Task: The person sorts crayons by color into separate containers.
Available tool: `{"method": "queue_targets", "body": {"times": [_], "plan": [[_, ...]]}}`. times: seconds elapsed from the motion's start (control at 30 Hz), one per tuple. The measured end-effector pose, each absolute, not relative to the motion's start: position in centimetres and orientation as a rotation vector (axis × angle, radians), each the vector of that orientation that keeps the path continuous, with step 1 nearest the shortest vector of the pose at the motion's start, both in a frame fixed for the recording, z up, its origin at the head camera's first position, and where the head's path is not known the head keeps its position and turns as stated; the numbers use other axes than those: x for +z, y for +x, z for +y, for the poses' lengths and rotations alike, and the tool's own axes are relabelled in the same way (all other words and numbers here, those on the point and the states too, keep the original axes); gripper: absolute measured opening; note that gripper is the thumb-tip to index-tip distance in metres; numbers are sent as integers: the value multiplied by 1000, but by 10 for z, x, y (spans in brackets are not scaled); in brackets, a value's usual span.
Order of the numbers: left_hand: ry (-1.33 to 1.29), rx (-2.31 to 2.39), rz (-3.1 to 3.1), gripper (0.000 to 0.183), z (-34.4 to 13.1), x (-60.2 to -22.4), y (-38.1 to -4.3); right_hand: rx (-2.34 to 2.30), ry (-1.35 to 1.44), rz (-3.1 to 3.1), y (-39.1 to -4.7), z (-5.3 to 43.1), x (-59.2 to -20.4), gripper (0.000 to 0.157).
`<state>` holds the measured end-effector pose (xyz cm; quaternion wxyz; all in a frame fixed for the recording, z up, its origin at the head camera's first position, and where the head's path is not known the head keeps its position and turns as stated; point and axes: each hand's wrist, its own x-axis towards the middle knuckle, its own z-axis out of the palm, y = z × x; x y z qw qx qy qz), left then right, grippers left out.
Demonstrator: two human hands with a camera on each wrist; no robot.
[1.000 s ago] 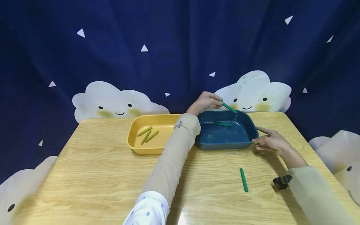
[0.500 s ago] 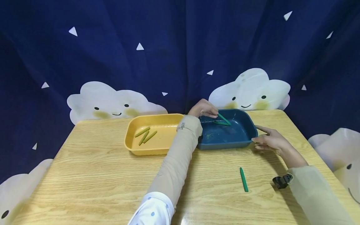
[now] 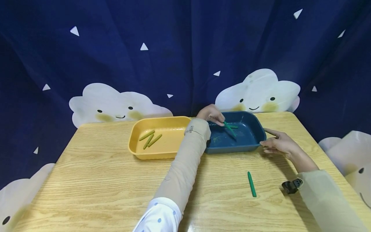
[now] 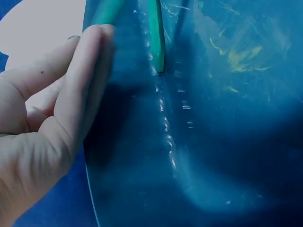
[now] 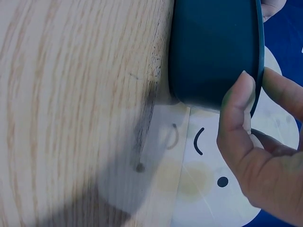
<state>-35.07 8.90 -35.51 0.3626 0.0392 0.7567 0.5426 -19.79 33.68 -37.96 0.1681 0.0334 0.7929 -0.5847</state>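
My left hand (image 3: 211, 114) is over the left part of the dark blue tray (image 3: 232, 149), pinching a green crayon (image 3: 230, 130) that slants down into it. In the left wrist view, that crayon shows blurred at the fingertips. A second green crayon (image 4: 157, 38) lies on the tray floor, crossing behind the held one in the head view. At the tray's right end, my right hand (image 3: 279, 144) grips the rim, with the thumb against the outer wall (image 5: 213, 61). A third green crayon (image 3: 252, 184) lies on the table in front of the tray.
Left of the blue tray stands a yellow tray (image 3: 157, 156) with several olive-yellow crayons (image 3: 148, 141) at its left side. My left forearm crosses in front of its right end. Behind the wooden table (image 3: 101, 187) hangs a navy curtain (image 3: 174, 64) with clouds.
My left hand has come down with the green crayon, from above the blue tray's back rim into the tray. The right hand keeps its grip on the rim.
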Motion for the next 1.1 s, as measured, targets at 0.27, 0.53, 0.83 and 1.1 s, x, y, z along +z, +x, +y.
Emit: {"method": "queue_targets", "body": {"times": [0.27, 0.53, 0.83, 1.1], "plan": [[144, 1418, 1989, 36, 87, -350, -350, -1639, 93, 2275, -197, 336, -376, 84], [349, 1531, 1940, 43, 79, -340, -346, -1605, 119, 2283, -198, 337, -376, 84], [456, 1589, 1926, 41, 71, -328, -331, -1600, 150, 2261, -196, 335, -376, 83], [581, 1638, 1908, 38, 57, -320, -316, -1601, 170, 2260, -195, 334, -375, 83]]}}
